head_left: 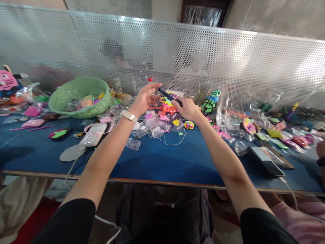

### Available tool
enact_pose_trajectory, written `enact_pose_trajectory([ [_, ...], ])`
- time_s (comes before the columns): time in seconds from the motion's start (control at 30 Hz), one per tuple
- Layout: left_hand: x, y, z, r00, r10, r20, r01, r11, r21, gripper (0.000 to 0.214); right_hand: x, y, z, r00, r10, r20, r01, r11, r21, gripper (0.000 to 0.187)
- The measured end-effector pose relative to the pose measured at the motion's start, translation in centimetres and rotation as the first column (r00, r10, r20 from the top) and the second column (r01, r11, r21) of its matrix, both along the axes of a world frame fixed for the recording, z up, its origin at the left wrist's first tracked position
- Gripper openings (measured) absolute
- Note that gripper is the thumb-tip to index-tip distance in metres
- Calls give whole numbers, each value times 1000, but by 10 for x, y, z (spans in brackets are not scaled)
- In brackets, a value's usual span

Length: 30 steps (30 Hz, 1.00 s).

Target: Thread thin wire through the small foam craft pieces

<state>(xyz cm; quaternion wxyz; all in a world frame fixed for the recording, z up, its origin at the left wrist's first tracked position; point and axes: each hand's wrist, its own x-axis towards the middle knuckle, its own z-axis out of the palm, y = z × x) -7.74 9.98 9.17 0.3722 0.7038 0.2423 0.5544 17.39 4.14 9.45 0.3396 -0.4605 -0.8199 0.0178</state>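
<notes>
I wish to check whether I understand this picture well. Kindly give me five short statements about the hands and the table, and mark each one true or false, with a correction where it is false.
1. The right hand holds a dark tool. True.
2. The pale wristband is on the arm of the right hand. False: the pale wristband is on the arm of the left hand.
3. The green basket is to the left of both hands. True.
4. The tabletop is red. False: the tabletop is blue.
5. The black device lies to the left of the green basket. False: the black device lies at the right.
</notes>
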Motion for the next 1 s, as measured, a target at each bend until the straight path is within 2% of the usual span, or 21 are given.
enact_pose_trajectory([
  [0.17, -6, -10, 7, 982, -170, -84, 172, 985, 8, 54, -8, -9, 1, 998, 52, 43, -50, 998, -48, 37],
  [0.27, -5, -12, 9, 972, -210, -104, 212, 977, 5, 59, -10, -11, 3, 997, 62, 52, -58, 996, -66, 36],
  [0.4, -5, -9, 7, 982, -152, -109, 158, 987, 44, 54, -9, -7, 1, 997, 78, 1, -77, 996, -45, 44],
  [0.5, -5, -5, 5, 986, -121, -112, 126, 991, 42, 51, -8, -2, -3, 998, 33, -46, -35, 999, -42, 54],
  [0.7, 1, -6, 4, 991, -5, -136, 23, 991, 132, 32, -7, 1, -6, 998, 37, -52, -43, 992, -116, 60],
  [0.83, 7, -9, 4, 992, 53, -118, -32, 985, 171, 39, -8, 1, -5, 996, 66, -52, -75, 979, -192, 62],
  [1.0, 10, -9, 2, 993, 59, -106, -34, 974, 225, 41, -9, 1, -5, 992, 101, -72, -114, 971, -210, 64],
])
